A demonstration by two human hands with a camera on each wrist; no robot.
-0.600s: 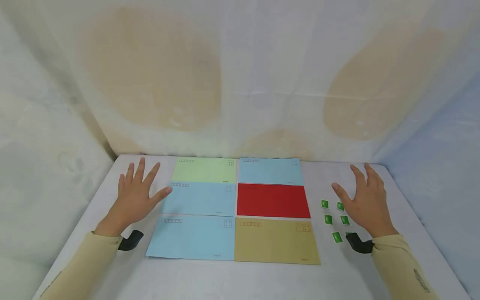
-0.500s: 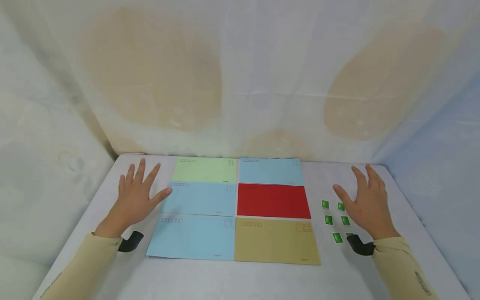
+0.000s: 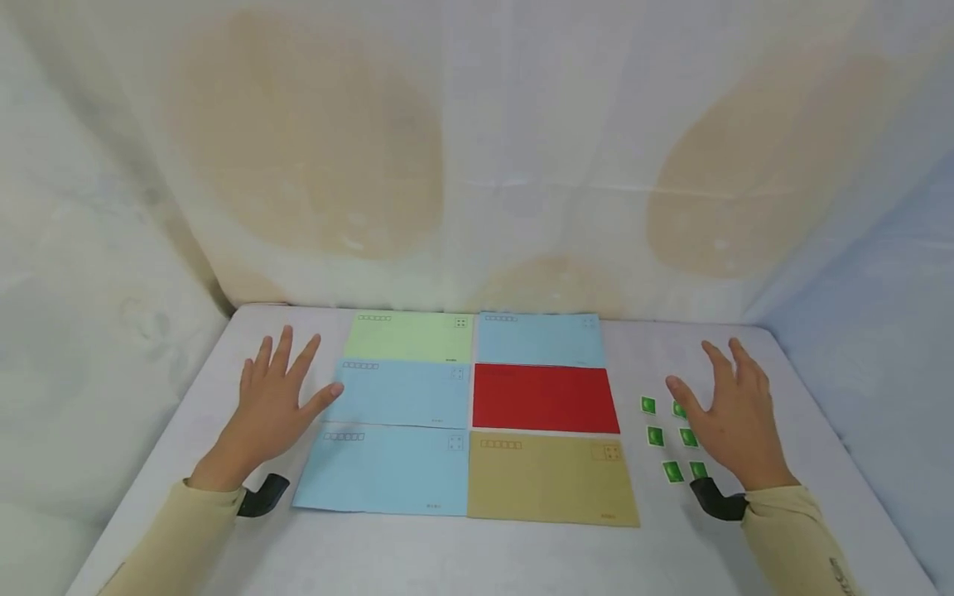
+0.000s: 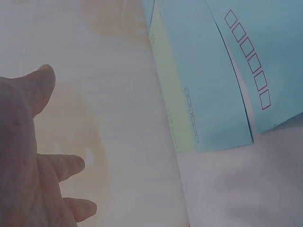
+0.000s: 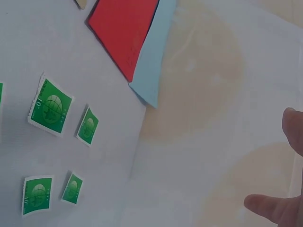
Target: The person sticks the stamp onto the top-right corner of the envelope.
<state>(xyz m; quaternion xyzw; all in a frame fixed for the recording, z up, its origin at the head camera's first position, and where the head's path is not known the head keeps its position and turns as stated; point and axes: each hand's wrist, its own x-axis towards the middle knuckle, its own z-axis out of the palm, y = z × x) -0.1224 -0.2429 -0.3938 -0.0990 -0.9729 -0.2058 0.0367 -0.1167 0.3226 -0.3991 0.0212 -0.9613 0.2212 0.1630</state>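
My left hand hovers at the table's left with fingers spread and nothing in it; its thumb overlaps the edge of the middle-left blue envelope. On the other side my right hand is held with fingers apart and bare, beside several green stamps. Printed globes show on the stamps in the right wrist view. Envelopes lie flat in two columns: a light green envelope and two blue ones at left; a blue envelope, a red envelope and a tan envelope at right.
A white-covered table carries everything. Pale curtains with tan patches rise behind its far edge and at both sides. A black wrist mount juts from the left sleeve, and another black mount from the right sleeve.
Both hands have sunk slightly toward the near edge in the head view, still spread. The envelopes and stamps keep their layout; the view has shifted a little.
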